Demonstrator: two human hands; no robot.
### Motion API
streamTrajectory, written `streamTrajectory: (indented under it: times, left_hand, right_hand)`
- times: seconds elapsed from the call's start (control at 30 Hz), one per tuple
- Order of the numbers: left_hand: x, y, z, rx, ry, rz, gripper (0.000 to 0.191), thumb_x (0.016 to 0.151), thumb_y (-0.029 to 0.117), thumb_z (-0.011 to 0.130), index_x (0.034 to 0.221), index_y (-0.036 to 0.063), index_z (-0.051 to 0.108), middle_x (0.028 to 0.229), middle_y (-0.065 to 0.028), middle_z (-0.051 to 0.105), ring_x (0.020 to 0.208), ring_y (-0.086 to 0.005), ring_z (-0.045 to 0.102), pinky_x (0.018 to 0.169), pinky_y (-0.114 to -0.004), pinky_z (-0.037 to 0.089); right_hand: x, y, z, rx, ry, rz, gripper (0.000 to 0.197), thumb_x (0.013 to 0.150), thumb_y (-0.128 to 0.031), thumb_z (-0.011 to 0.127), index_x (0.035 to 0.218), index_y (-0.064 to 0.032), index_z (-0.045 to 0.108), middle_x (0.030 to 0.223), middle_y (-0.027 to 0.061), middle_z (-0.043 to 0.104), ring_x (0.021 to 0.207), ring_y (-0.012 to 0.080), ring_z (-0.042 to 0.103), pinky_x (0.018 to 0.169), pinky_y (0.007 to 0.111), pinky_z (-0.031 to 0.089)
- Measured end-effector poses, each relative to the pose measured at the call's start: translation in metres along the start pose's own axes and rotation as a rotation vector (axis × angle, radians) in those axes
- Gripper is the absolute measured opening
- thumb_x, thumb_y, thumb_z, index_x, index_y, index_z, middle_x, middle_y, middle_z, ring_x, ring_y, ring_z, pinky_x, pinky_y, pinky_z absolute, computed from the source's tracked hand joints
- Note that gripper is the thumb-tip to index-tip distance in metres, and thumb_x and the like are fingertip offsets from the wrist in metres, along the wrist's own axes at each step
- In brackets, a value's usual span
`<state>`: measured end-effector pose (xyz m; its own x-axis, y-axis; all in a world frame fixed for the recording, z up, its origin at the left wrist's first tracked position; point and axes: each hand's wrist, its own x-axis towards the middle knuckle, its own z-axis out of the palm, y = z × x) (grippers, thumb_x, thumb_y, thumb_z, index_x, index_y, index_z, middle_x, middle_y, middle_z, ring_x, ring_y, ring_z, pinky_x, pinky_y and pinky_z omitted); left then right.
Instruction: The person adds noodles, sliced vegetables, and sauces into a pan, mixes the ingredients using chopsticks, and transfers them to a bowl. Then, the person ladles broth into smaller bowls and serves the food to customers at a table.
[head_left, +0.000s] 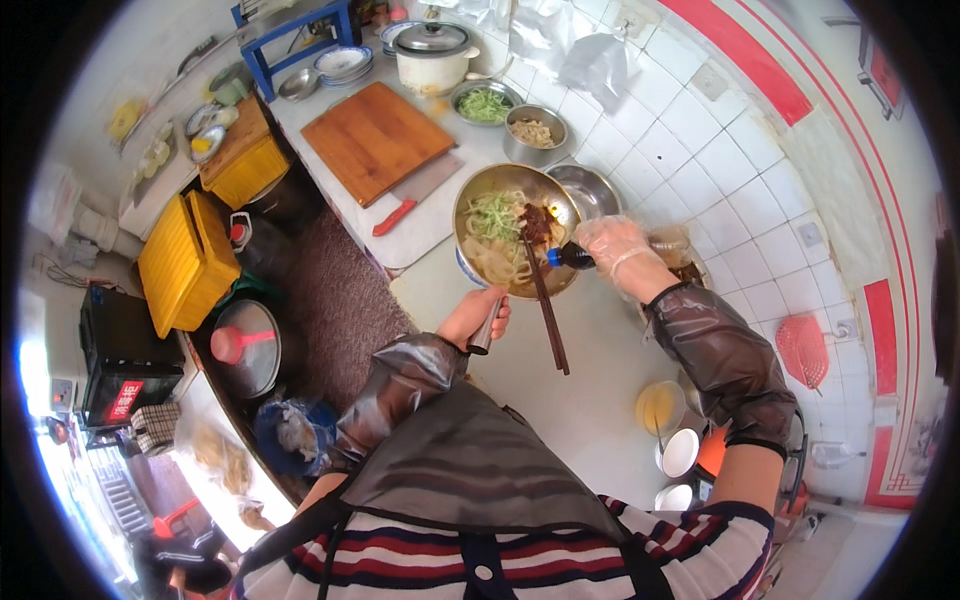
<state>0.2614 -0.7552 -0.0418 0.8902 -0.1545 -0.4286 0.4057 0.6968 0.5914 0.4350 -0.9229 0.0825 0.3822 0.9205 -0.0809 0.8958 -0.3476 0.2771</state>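
My left hand (474, 319) is closed around the metal handle (486, 330) of a steel pan (480, 184). Wide pale noodles (495, 259), shredded cucumber (495, 216) and a dark red sauce (537, 223) lie in the pan. A pair of dark chopsticks (547, 315) leans in it, tips in the food and ends out over the rim. My right hand (616, 247), in a clear plastic glove, grips a dark bottle (576, 256) with a blue cap end. The bottle is tilted over the pan's right side; I cannot tell whether liquid flows. A blue-patterned bowl edge (469, 268) shows under the pan.
A knife with a red handle (394, 217) lies beside a wooden cutting board (379, 142). Along the tiled wall stand a bowl of shredded cucumber (484, 106), a steel pot (534, 154) and an empty-looking basin (589, 187). Small cups (679, 454) sit at the right.
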Motion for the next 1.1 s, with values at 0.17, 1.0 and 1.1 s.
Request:
streamTrajectory:
  times: [0.17, 1.0, 1.1]
  left_hand:
    - [0.0, 0.003, -0.002, -0.028, 0.001, -0.003, 0.021, 0.09, 0.022, 0.045, 0.08, 0.0046, 0.04, 0.066, -0.0018, 0.043, 0.047, -0.0101, 0.041, 0.041, -0.025, 0.036]
    - [-0.003, 0.019, 0.004, -0.066, -0.01, -0.082, 0.022, 0.094, 0.024, 0.04, 0.08, 0.0076, 0.039, 0.065, 0.0001, 0.037, 0.044, -0.0076, 0.033, 0.037, -0.022, 0.03]
    - [0.029, 0.014, 0.025, -0.062, -0.095, -0.146, 0.021, 0.094, 0.025, 0.041, 0.081, 0.0077, 0.039, 0.066, 0.0, 0.037, 0.044, -0.008, 0.033, 0.036, -0.023, 0.03]
  right_hand:
    - [-0.002, -0.002, -0.003, 0.068, -0.101, 0.08, 0.031, 0.064, 0.001, 0.062, 0.093, -0.0087, 0.058, 0.095, 0.0077, 0.062, 0.092, 0.0269, 0.059, 0.077, 0.035, 0.047]
    - [-0.017, 0.1, 0.057, 1.056, 1.094, 0.876, 0.062, 0.066, -0.013, 0.077, 0.118, -0.003, 0.043, 0.111, 0.0134, 0.051, 0.102, 0.0244, 0.054, 0.091, 0.034, 0.044]
    - [-0.039, 0.167, 0.138, 0.54, 1.113, 1.058, 0.053, 0.065, -0.021, 0.076, 0.107, -0.003, 0.051, 0.098, 0.0146, 0.055, 0.091, 0.0291, 0.056, 0.08, 0.039, 0.045]
